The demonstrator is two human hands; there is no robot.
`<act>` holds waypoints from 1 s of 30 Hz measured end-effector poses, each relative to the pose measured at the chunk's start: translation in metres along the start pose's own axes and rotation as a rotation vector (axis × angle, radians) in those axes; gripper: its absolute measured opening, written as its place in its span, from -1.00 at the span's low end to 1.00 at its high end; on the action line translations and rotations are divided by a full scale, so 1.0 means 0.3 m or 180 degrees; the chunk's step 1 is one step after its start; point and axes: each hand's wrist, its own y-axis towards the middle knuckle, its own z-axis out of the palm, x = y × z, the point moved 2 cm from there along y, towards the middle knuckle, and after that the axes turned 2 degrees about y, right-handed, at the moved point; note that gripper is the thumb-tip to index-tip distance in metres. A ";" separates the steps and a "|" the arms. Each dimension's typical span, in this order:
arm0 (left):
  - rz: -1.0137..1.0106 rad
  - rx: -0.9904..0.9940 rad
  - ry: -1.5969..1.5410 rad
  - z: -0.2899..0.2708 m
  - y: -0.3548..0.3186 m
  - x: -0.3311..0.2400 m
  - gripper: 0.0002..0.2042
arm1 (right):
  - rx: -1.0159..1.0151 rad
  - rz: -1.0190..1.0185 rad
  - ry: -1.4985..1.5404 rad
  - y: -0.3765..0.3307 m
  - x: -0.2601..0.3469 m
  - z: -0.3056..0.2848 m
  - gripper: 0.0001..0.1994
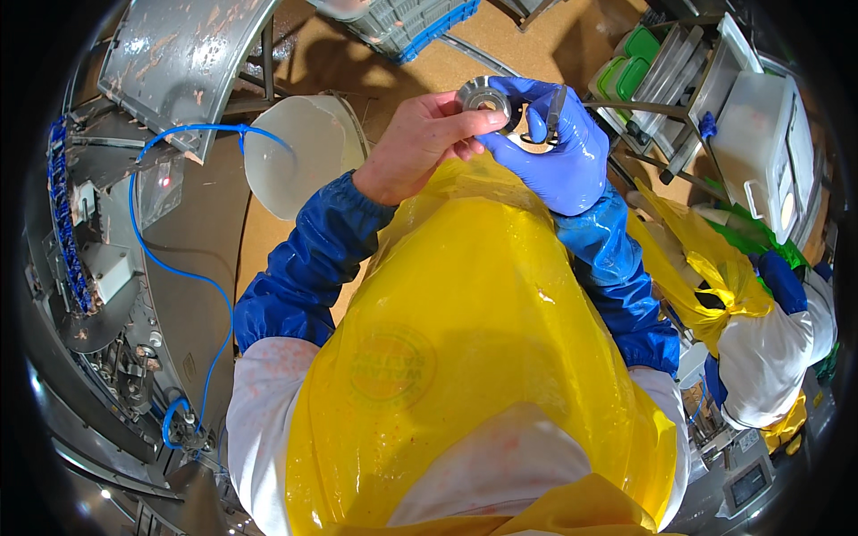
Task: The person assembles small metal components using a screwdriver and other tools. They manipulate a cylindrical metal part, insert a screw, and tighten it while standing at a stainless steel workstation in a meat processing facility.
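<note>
In front of my yellow apron [438,295], both hands are raised close together. My left hand [424,138], bare, pinches a shiny round metal ring [483,96] between thumb and fingers. My right hand [567,156], in a blue glove, is closed around a narrow dark metal piece [555,109] whose kind I cannot make out. Gloved fingers of that hand also reach the right side of the ring. Blue sleeve covers run over both forearms.
At left stand a metal machine [192,250] with a blue hose [201,277] and a scrap-strewn metal chute [183,62]. A white tub [299,156] is beyond my left arm. A rack holds green-lidded containers [630,67]. Another person [760,348] is at right.
</note>
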 end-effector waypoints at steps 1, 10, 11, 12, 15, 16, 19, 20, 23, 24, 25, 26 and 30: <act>-0.0003 -0.0011 0.0019 -0.002 -0.001 0.001 -0.77 | 0.0008 0.0031 0.0024 0.000 0.002 0.000 -0.48; 0.0030 0.0125 -0.0240 0.007 -0.012 0.001 -0.80 | -0.0144 0.0125 0.0896 -0.012 -0.044 0.015 -0.51; 0.0032 0.0158 -0.0295 0.005 -0.013 0.004 -0.81 | -0.0124 0.0161 0.0863 -0.011 -0.039 0.013 -0.52; 0.0034 0.0190 -0.0349 0.003 -0.013 0.005 -0.81 | -0.0103 0.0197 0.0833 -0.010 -0.035 0.011 -0.52; 0.0064 0.0264 -0.0450 0.007 -0.022 0.001 -0.82 | 0.0002 0.0406 0.0771 -0.010 -0.022 -0.003 -0.52; 0.0097 0.0215 -0.0388 0.011 -0.022 0.001 -0.82 | -0.0051 0.0397 0.0818 -0.016 -0.032 0.004 -0.51; 0.0116 0.0203 -0.0464 0.021 -0.020 0.009 -0.81 | 0.0019 0.0534 0.0694 -0.013 -0.015 -0.009 -0.53; 0.0065 0.0296 -0.0645 0.015 -0.020 0.016 -0.80 | 0.0071 0.0605 0.0611 -0.009 -0.008 -0.015 -0.54; -0.0020 0.0562 -0.1038 0.004 -0.017 0.057 -0.77 | -0.0110 0.0554 0.1157 -0.025 -0.055 0.006 -0.58; -0.0039 0.0651 -0.1145 0.003 -0.016 0.064 -0.76 | -0.0139 0.0577 0.1260 -0.030 -0.062 0.010 -0.58; -0.0022 0.0618 -0.1242 0.007 -0.016 0.068 -0.74 | -0.0116 0.0658 0.1251 -0.034 -0.062 0.010 -0.59; -0.0003 0.0577 -0.1342 0.023 -0.024 0.069 -0.73 | -0.0085 0.0738 0.1247 -0.039 -0.061 0.011 -0.59; 0.0198 0.0592 -0.1778 0.056 -0.035 0.107 -0.66 | -0.0226 0.0718 0.1520 -0.034 -0.045 0.024 -0.60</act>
